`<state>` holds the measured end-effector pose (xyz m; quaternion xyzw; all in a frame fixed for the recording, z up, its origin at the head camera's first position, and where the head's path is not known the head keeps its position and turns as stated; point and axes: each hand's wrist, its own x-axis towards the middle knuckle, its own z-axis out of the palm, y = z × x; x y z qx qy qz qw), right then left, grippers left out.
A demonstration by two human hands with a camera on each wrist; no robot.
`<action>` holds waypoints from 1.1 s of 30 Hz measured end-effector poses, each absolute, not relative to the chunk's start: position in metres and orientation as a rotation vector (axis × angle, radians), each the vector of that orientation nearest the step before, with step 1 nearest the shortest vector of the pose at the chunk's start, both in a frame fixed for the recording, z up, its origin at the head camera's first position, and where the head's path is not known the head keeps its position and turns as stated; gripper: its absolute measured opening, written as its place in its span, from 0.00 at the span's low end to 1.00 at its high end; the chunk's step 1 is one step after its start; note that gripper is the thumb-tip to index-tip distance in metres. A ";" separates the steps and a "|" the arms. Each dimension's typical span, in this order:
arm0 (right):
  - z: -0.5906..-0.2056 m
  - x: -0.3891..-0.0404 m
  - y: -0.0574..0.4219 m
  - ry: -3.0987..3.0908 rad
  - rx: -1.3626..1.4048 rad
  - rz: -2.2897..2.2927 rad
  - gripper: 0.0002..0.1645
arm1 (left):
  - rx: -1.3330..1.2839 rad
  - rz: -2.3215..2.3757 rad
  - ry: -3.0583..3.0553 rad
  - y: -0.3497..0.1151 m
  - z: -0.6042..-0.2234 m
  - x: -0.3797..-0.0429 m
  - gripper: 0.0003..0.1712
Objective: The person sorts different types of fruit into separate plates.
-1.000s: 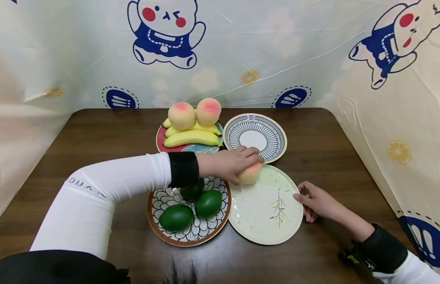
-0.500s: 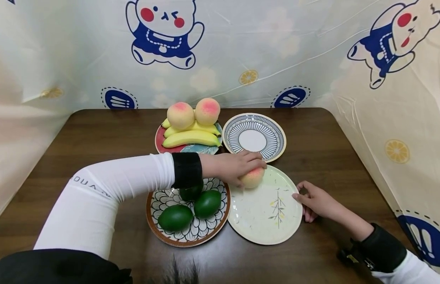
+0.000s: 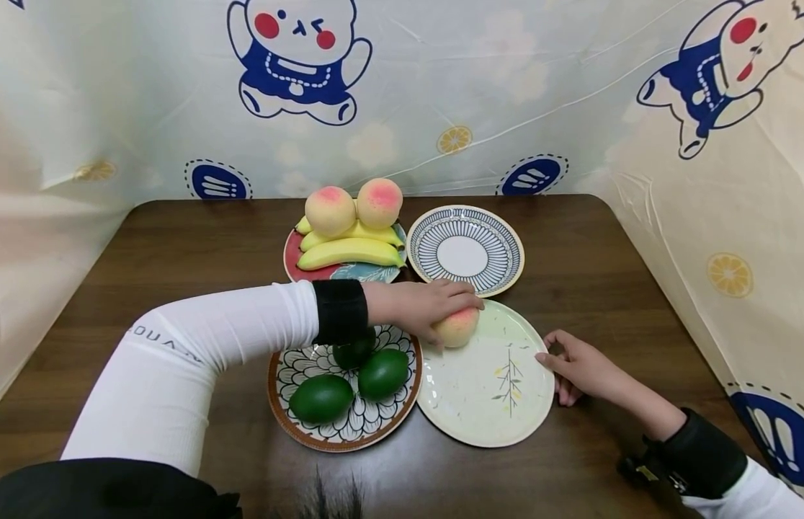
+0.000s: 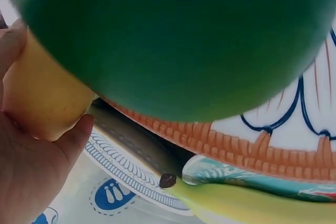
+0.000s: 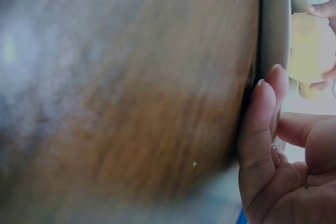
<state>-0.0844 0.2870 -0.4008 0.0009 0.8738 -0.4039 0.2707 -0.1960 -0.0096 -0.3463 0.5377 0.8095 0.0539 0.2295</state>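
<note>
My left hand point(image 3: 420, 306) grips a peach point(image 3: 458, 330), cream with a pink top, at the upper left of a pale green plate point(image 3: 480, 404). In the left wrist view, the thumb and a finger curl round the peach point(image 4: 47, 95). My right hand point(image 3: 580, 369) pinches the right rim of that plate, thumb on top and fingers below the edge. The right wrist view shows its fingers point(image 5: 258, 129) at the plate's rim point(image 5: 275, 24). Under my left forearm, three dark green oval fruits point(image 3: 321, 398) lie on a brown-rimmed flower plate point(image 3: 283, 414).
Behind my left arm, a red and teal plate point(image 3: 292, 259) carries bananas point(image 3: 350, 254) with two peaches point(image 3: 329, 210) on top. A blue-and-white patterned plate point(image 3: 463, 252) stands at the back, close to the pale one. All sit on a brown wooden table point(image 3: 590, 288) before a printed curtain point(image 3: 428, 72).
My left hand and its peach have shifted slightly toward me over the pale plate. My right hand stays on the plate's rim.
</note>
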 end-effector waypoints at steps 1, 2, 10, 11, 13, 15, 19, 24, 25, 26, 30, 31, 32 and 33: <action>-0.401 -0.084 0.287 2.355 0.002 -1.089 0.21 | 1.486 0.154 2.223 -0.009 -0.346 -0.196 0.50; -0.401 -0.085 0.287 2.355 0.002 -1.089 0.21 | 1.493 0.159 2.218 -0.009 -0.347 -0.196 0.50; -0.401 -0.085 0.287 2.354 0.010 -1.082 0.22 | 1.496 0.144 2.221 -0.009 -0.347 -0.197 0.51; -0.401 -0.085 0.287 2.352 0.010 -1.084 0.22 | 1.492 0.142 2.225 -0.009 -0.346 -0.197 0.51; -0.401 -0.084 0.287 2.348 0.007 -1.086 0.22 | 1.486 0.141 2.232 -0.009 -0.345 -0.197 0.53; -0.401 -0.084 0.287 2.344 0.006 -1.088 0.22 | 1.480 0.145 2.245 -0.010 -0.341 -0.197 0.54; -0.401 -0.084 0.287 2.347 0.004 -1.089 0.22 | 1.507 0.173 2.288 -0.012 -0.329 -0.200 0.56; -0.402 -0.084 0.288 2.344 0.005 -1.095 0.22 | 1.548 0.183 2.334 -0.018 -0.314 -0.205 0.57; -0.402 -0.084 0.288 2.343 0.004 -1.096 0.21 | 1.546 0.181 2.342 -0.019 -0.311 -0.206 0.58; -0.402 -0.084 0.288 2.342 0.002 -1.095 0.21 | 1.544 0.179 2.353 -0.021 -0.309 -0.207 0.59; -0.402 -0.084 0.288 2.345 0.003 -1.090 0.21 | 1.510 0.197 2.399 -0.032 -0.301 -0.214 0.61; -0.402 -0.084 0.287 2.349 0.003 -1.088 0.21 | 1.507 0.195 2.417 -0.036 -0.300 -0.216 0.61; -0.402 -0.084 0.287 2.351 0.001 -1.087 0.21 | 1.506 0.201 2.434 -0.039 -0.299 -0.219 0.62; -0.402 -0.084 0.287 2.352 0.003 -1.087 0.21 | 1.498 0.208 2.450 -0.043 -0.298 -0.221 0.62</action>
